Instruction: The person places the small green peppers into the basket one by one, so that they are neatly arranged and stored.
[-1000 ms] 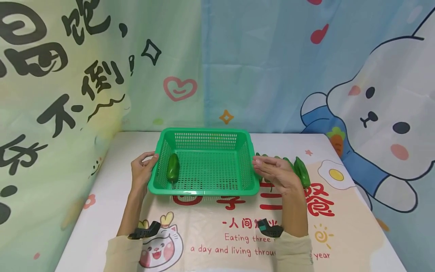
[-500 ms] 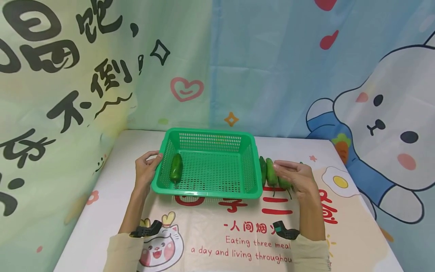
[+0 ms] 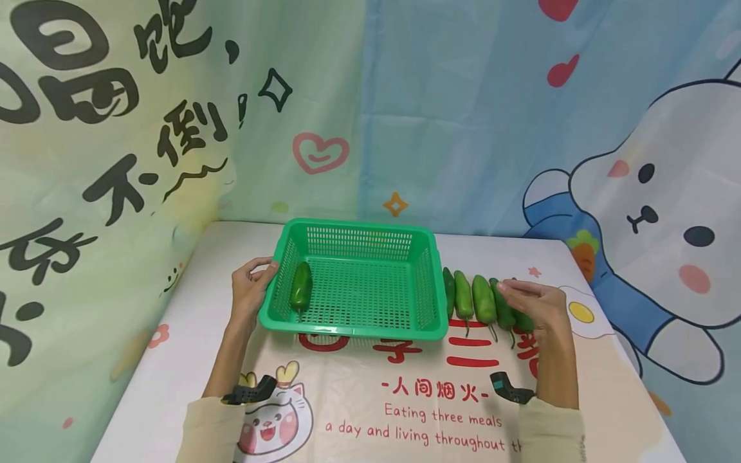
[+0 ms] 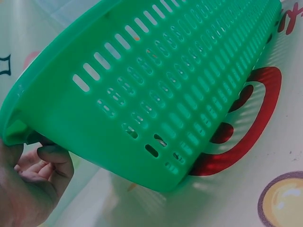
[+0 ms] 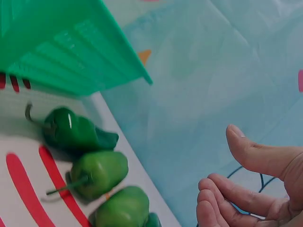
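Big change from where I'm standing: the R hand (image 3: 535, 302) was at the right rim of the green plastic basket (image 3: 353, 332) a sec ago; now it's well right of it, having slid out over the row. So the green chili peppers (image 3: 484, 299) on the tabletop (image 3: 619, 411), lined up right of the basket, are mostly uncovered: at least 5, the last partly hidden by that hand. R hand's empty, fingers loosely bent, thumb apart; its tips look near the 4th pepper out from the basket, but can't tell if they touch.

No change w/ the L hand (image 3: 249, 289): it's still gripping the basket's left rim, fingers curled under. Lone green chili pepper (image 3: 301, 287) inside hasn't shifted either, lying along the basket's left wall, stem end toward the person.

For the work in hand, I'd say: basket's steadied from the left, peppers right of it within reach, nothing picked up yet on this pass.
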Tool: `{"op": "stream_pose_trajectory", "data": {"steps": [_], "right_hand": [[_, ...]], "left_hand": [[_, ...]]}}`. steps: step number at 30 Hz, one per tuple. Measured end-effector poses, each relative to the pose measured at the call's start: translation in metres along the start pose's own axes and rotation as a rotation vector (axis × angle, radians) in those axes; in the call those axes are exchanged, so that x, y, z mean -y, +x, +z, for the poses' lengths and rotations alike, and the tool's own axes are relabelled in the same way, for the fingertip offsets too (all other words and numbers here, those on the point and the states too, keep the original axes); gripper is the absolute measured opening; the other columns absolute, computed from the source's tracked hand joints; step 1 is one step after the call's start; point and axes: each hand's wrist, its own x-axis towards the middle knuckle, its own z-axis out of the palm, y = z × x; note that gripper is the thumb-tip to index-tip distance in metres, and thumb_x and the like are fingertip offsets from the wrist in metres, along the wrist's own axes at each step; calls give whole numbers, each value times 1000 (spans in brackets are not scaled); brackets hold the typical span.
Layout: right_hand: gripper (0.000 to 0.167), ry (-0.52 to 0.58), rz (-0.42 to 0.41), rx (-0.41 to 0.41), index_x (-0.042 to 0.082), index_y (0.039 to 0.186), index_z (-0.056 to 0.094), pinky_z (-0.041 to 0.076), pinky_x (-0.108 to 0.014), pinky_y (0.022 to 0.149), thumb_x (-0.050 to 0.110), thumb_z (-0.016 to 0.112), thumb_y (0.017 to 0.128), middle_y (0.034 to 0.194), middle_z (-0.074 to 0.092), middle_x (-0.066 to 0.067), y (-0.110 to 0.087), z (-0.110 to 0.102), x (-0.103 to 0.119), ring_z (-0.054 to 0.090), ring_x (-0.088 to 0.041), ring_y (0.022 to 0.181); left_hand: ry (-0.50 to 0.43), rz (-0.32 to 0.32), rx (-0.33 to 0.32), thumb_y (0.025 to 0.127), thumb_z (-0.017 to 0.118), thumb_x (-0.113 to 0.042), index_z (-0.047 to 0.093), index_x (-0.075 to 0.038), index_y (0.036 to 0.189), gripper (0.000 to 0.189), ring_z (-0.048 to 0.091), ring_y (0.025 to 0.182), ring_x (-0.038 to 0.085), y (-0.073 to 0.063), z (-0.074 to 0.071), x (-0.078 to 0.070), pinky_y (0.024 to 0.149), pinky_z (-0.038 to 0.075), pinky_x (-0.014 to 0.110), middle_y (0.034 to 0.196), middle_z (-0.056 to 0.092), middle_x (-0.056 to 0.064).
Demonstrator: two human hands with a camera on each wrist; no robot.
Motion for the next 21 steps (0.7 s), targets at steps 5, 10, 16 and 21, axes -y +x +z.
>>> {"op": "stream_pose_trajectory", "data": {"steps": [5,10,16,21], "right_hand": [[60,17,19,-118,5,144,69,34,-53,134,36,86,96,84,66,23,7,-8,-7,62,-4,98],[60,38,7,-278,4,142,71,37,-48,133,35,89,93,68,64,27,15,-14,-17,60,-4,103],[61,11,2,-348,1,145,69,41,-47,130,32,87,95,95,64,18,25,-18,-28,55,-25,141],[61,7,-9,-377,-1,146,66,41,-51,130,29,85,97,136,64,-8,33,-23,-38,44,-34,155]], "left_hand": [[-14,0,2,109,69,-26,67,4,139,42,74,69,2,0,-1,-1,65,61,18,87,82,-8],[-22,-6,7,109,69,-26,67,3,140,42,74,68,2,0,-1,-1,64,60,18,89,83,-5],[-17,-4,7,109,69,-27,67,2,140,43,74,69,3,0,-2,-1,64,60,18,89,82,-4],[-17,-4,3,109,69,-27,68,2,139,42,75,70,5,-1,-2,-1,64,61,19,93,84,1]]}}
